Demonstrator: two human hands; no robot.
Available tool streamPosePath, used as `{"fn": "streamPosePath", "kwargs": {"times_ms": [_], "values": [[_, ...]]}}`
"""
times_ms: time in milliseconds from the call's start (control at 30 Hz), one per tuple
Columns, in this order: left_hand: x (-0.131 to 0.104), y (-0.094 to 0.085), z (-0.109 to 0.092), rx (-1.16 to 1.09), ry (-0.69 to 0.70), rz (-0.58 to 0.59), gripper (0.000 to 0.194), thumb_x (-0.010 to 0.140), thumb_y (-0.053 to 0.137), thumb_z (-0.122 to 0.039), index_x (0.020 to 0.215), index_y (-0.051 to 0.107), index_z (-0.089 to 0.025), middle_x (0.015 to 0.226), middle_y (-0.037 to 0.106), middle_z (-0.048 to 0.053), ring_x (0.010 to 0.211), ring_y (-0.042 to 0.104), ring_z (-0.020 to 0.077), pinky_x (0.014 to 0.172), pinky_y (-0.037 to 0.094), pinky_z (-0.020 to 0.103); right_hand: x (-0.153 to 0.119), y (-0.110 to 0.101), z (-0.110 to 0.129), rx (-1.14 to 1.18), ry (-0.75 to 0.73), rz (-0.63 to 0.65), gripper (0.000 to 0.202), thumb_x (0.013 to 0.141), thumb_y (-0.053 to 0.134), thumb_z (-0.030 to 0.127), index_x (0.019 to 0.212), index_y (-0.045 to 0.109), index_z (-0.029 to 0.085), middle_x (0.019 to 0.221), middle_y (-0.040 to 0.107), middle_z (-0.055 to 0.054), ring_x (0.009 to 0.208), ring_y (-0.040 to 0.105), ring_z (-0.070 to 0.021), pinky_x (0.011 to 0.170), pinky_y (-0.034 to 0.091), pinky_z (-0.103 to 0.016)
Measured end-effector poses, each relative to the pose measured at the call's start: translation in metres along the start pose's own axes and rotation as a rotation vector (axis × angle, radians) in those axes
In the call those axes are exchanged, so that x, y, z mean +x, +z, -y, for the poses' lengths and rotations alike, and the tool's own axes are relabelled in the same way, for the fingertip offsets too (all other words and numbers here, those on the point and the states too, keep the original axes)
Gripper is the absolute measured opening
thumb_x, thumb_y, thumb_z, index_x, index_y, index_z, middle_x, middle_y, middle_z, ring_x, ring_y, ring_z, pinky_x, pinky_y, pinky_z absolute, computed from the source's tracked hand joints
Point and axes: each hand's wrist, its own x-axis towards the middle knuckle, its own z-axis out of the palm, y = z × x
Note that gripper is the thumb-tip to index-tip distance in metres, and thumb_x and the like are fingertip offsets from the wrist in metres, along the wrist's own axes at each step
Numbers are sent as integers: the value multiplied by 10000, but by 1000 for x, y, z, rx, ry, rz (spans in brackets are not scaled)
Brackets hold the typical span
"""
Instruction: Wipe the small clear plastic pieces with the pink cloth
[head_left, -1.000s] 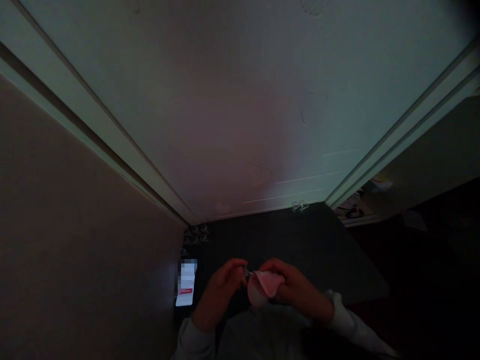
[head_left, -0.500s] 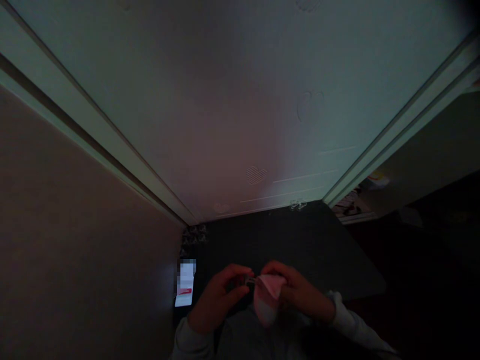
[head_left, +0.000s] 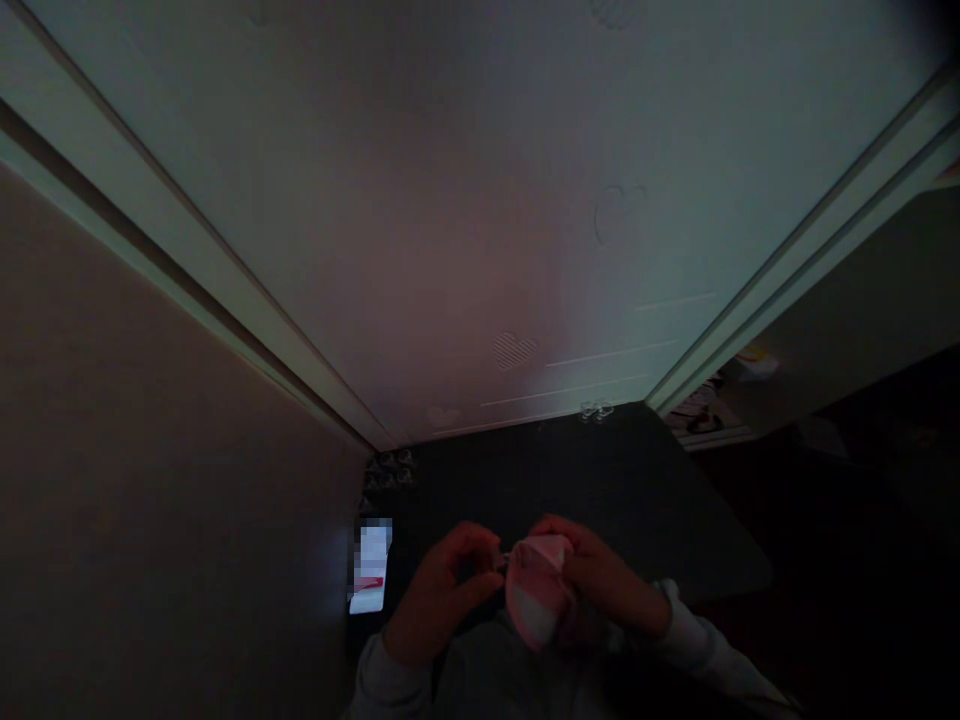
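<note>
A pink and white cloth piece (head_left: 536,600) hangs from my right hand (head_left: 600,575), whose fingers are closed on its upper right side. Just left of the cloth, my left hand (head_left: 450,590) pinches a small thing at its fingertips, too dark and small to make out. A thin light strip shows between those fingertips and the cloth's upper left edge. Both hands are above the near part of a dark table (head_left: 600,480).
A lit phone (head_left: 370,570) lies left of my left hand. Small clear objects (head_left: 388,468) are grouped at the table's back left corner, more (head_left: 597,410) at its back edge. A white panel (head_left: 450,250) rises behind; a wall (head_left: 187,450) bounds the left.
The cloth has turned a little in my right hand and shows more of its pink side. The small shiny thing at my left fingertips is now mostly hidden.
</note>
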Motion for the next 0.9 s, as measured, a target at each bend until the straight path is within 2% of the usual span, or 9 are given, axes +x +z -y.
{"fn": "streamPosePath", "kwargs": {"times_ms": [167, 300, 400, 500, 600, 767, 900], "values": [[2, 8, 3, -197, -16, -4, 251, 664, 777, -283, 776, 579, -177, 715, 605, -24, 675, 530, 121, 637, 401, 217, 4, -4, 6, 96, -74, -74, 131, 711, 603, 241, 809, 661, 177, 777, 685, -24, 743, 609, -202, 687, 459, -302], [1, 8, 11, -295, -10, -139, 231, 668, 777, -242, 771, 579, -178, 708, 639, -23, 687, 563, 117, 633, 403, 201, 7, -7, 9, 141, -128, -139, 197, 745, 603, 295, 881, 678, 174, 920, 712, -65, 864, 631, -242, 775, 475, -345], [1, 7, 15, -335, 0, -246, 190, 690, 749, -202, 762, 573, -189, 679, 642, -36, 673, 562, 107, 623, 400, 190, 6, -9, 5, 142, -81, -224, 243, 720, 616, 296, 920, 683, 175, 898, 722, -66, 820, 642, -244, 750, 489, -354], [3, 9, 16, -365, 0, -296, 173, 699, 725, -201, 755, 561, -201, 662, 637, -47, 652, 554, 102, 612, 400, 188, 4, -9, 0, 137, -61, -278, 269, 673, 631, 236, 932, 685, 189, 896, 723, -55, 824, 641, -249, 756, 494, -361], [5, 15, 18, -350, -21, -299, 132, 700, 713, -180, 762, 596, -190, 680, 652, -31, 670, 568, 111, 624, 410, 196, 2, -8, -1, 140, -106, -229, 304, 674, 626, 193, 972, 684, 218, 974, 714, -43, 904, 628, -251, 826, 475, -368], [6, 23, 19, -276, -57, -281, 170, 720, 701, -195, 886, 667, -181, 752, 696, 4, 720, 604, 140, 649, 433, 214, 0, -3, 4, -46, -240, -109, 340, 702, 668, 250, 1041, 679, 232, 1064, 683, -55, 961, 601, -260, 855, 450, -375], [5, 23, 18, -218, -72, -298, 167, 726, 703, -234, 886, 674, -196, 787, 710, 4, 749, 617, 156, 677, 449, 233, -2, -3, 2, -15, -212, -28, 425, 722, 669, 273, 1145, 629, 258, 1173, 636, -55, 1052, 568, -270, 923, 409, -395]]}}
